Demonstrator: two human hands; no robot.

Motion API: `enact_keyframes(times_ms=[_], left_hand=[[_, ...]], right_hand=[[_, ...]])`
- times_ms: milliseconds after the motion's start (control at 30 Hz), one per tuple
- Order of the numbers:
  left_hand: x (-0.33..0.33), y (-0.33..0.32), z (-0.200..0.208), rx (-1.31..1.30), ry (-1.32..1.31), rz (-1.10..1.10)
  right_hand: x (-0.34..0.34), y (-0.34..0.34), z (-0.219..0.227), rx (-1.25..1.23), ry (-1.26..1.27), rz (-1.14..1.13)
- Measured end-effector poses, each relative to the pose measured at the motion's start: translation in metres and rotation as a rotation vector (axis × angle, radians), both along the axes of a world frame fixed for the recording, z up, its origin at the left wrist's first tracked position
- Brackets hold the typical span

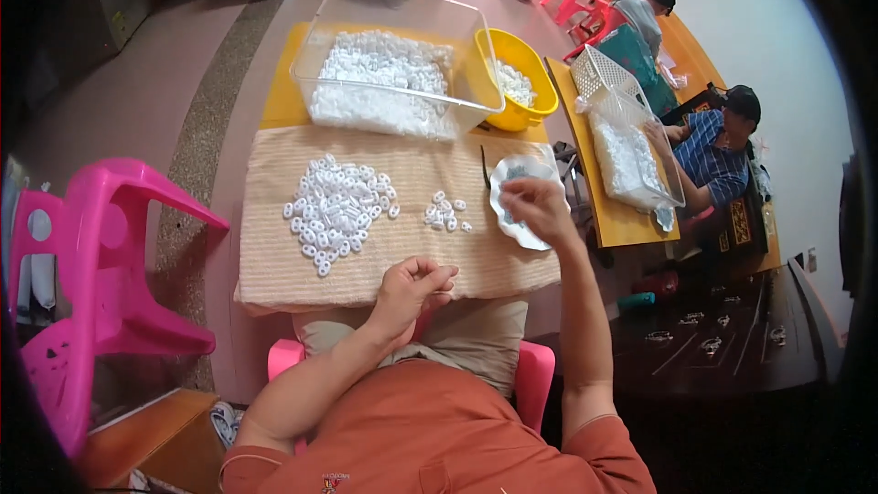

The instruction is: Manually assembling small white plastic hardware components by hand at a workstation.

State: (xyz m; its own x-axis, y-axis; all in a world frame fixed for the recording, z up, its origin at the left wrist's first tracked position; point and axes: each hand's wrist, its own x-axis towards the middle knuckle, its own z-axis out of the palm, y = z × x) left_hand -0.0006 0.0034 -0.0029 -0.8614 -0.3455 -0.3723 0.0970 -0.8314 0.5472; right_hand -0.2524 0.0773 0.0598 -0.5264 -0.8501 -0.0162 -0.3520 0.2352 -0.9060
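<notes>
My left hand (pixel 413 295) is above the cloth's near edge, thumb and fingers pressed together; whatever is between them is too small to make out. My right hand (pixel 541 209) hangs over a white scalloped dish (pixel 512 230) holding small greyish parts. Its fingertips are drawn together, and any small part in them cannot be told. Left of the dish lies a small group of white oval pieces (pixel 443 213), some showing two holes. A larger pile of similar white pieces (pixel 335 210) spreads across the cloth's left side. A thin dark tool (pixel 485 167) lies beside the dish.
A beige towel (pixel 402 261) covers the table. Behind it stand a clear plastic bin (pixel 466 119) of white pieces and a yellow basin (pixel 550 96). A pink chair (pixel 137 247) is at left. On the right, a person (pixel 722 146) works at another bin (pixel 672 187).
</notes>
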Motion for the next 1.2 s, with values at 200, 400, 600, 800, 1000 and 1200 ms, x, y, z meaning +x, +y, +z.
enact_keyframes(times_ms=[200, 400, 600, 800, 1000, 1200], left_hand=[[0.000, 0.000, -0.001, 0.020, -0.010, 0.006], [0.000, 0.001, 0.001, 0.019, -0.010, 0.010], [0.001, 0.001, 0.001, 0.030, 0.011, 0.013], [0.001, 0.001, 0.000, 0.032, 0.015, 0.014], [-0.001, 0.002, 0.004, 0.076, 0.028, 0.048], [-0.001, 0.004, 0.005, 0.078, 0.078, 0.023]], right_hand=[[0.056, 0.007, -0.021, 0.159, 0.491, 0.167], [0.065, -0.001, -0.029, 0.212, 0.716, 0.078], [0.067, -0.001, -0.036, 0.213, 0.759, 0.082], [0.072, 0.003, -0.032, 0.215, 0.770, 0.068], [0.102, 0.021, -0.024, -0.024, 0.460, 0.159], [0.111, 0.031, -0.017, -0.114, 0.249, 0.265]])
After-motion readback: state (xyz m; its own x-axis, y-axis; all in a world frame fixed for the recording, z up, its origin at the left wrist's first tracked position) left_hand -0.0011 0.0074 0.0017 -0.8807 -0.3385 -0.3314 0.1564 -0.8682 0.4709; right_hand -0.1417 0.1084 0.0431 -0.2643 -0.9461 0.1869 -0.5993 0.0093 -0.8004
